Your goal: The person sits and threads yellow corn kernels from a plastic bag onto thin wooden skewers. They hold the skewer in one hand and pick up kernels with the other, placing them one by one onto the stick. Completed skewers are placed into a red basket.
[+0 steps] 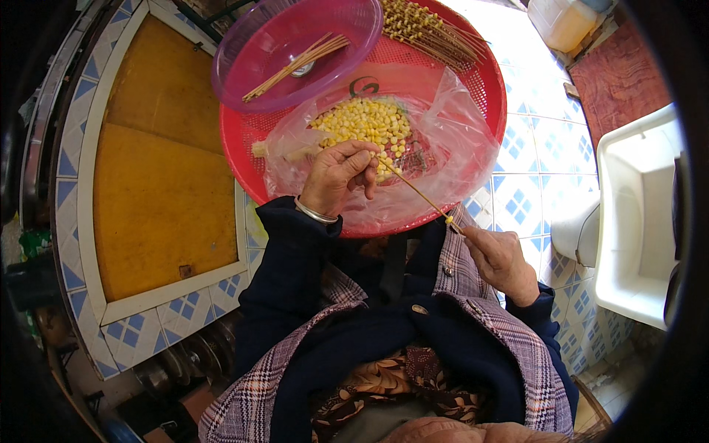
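Note:
My right hand (498,257) grips a thin wooden skewer (415,188) near its lower end, where a yellow corn kernel (449,220) sits threaded on it. At the skewer's upper end, the thumb and fingers of my left hand (349,169) pinch together; a kernel seems to be between the fingertips, partly hidden. Just beyond that hand, a heap of loose corn kernels (363,119) rests on a clear plastic bag (465,149). The bag is spread inside a red perforated plastic basket (493,83). A pale, cob-like piece (296,152) shows at the bag's left.
A purple translucent basin (232,91) holding bare wooden skewers (296,63) leans over the basket's upper left. Many kernel-tipped skewers (437,36) lie at upper right. A yellow panel (166,205) framed by tiles is at left; a white plastic tub (615,221) and bucket (573,235) stand right.

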Available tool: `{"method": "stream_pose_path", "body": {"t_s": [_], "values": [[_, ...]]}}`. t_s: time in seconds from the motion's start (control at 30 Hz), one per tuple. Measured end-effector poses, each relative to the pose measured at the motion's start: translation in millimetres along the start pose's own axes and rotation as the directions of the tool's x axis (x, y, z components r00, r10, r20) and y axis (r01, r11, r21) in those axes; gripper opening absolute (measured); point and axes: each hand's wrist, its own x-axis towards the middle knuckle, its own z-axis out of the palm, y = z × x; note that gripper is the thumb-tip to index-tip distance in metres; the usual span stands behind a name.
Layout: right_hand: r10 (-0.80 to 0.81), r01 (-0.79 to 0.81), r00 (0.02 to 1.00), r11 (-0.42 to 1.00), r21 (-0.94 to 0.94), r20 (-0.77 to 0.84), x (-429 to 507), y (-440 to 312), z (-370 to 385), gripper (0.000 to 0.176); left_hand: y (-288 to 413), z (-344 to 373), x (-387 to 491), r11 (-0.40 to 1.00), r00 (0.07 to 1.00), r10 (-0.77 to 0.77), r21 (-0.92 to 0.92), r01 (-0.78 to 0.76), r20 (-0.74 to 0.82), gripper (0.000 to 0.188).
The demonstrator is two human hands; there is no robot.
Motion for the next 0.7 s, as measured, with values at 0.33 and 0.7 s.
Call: {"method": "stream_pose_path", "body": {"t_s": [0.33,0.7], "values": [[-0.011,0.011,1.0,1.0,0.012,-0.001,3,0,4,0.023,0,3,1,0.992,0.997,-0.064,-0.111,0.059,-0.035,0.02],[0.029,-0.027,0.999,0.997,0.072,-0.023,14,-4,11,0.018,-12,10,-3,0.969,0.975,-0.168,-0.159,0.191,0.145,0.019]]}}
